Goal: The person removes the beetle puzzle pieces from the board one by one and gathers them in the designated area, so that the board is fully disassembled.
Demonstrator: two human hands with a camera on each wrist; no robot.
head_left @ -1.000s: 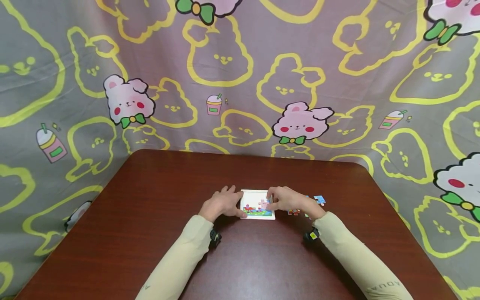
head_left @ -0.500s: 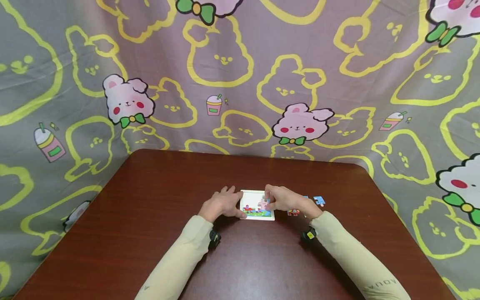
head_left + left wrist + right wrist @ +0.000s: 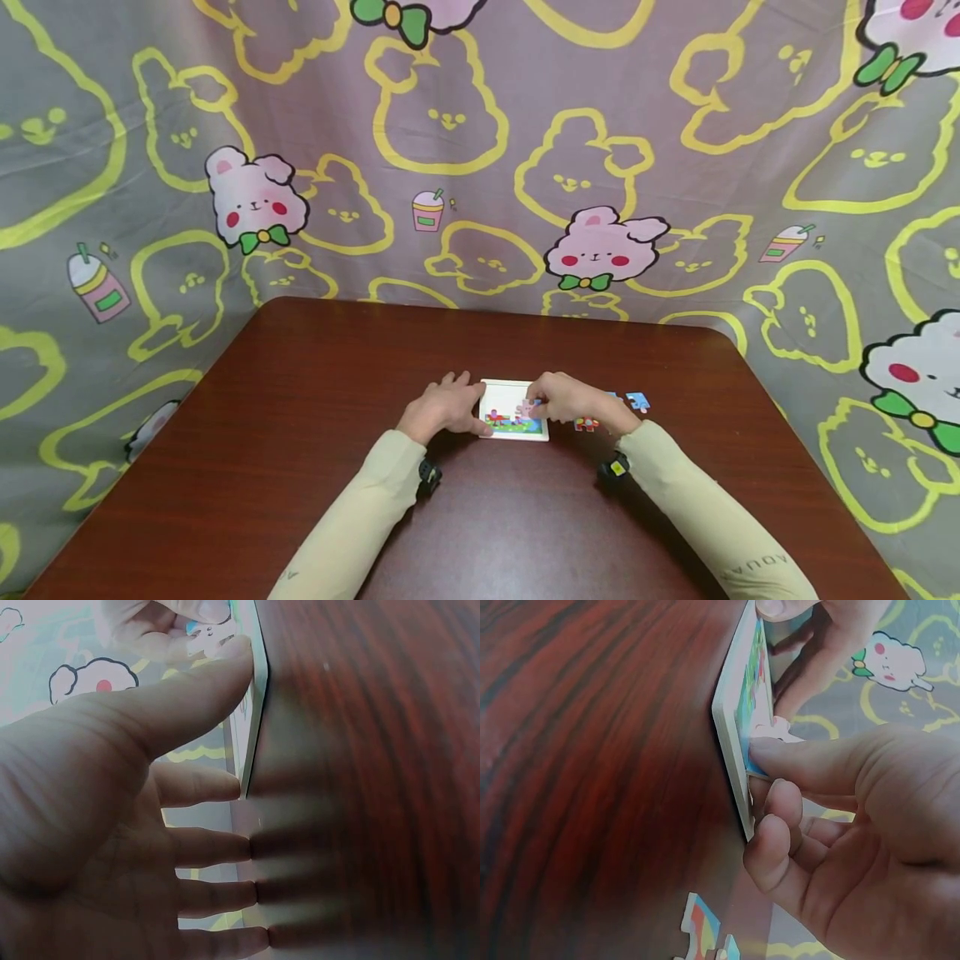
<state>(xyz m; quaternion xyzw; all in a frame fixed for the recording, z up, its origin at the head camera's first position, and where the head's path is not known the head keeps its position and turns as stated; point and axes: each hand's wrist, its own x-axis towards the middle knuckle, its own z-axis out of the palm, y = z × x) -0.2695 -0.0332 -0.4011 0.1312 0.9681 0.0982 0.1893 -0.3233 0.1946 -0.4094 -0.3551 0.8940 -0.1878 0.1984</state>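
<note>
A shallow white puzzle tray point(image 3: 513, 438) lies on the table, its near part filled with a colourful picture and its far part bare white. My left hand point(image 3: 442, 406) steadies the tray's left side, thumb and index finger touching the edge. The other fingers are straight, their tips on the tabletop in the left wrist view. With thumb and fingers, my right hand point(image 3: 566, 397) pinches a puzzle piece point(image 3: 210, 637) showing a pink figure with some blue, at the tray's right side. Most of that piece is hidden by the thumb point(image 3: 802, 759) in the right wrist view.
Several loose puzzle pieces lie right of the tray, among them a blue piece point(image 3: 637, 402) and a red and yellow piece point(image 3: 586, 424), partly behind the right forearm. A patterned curtain point(image 3: 465, 167) hangs behind the brown table point(image 3: 360, 358).
My right hand has shifted slightly left over the tray, taking the pink piece a little with it. The left hand stays where it was.
</note>
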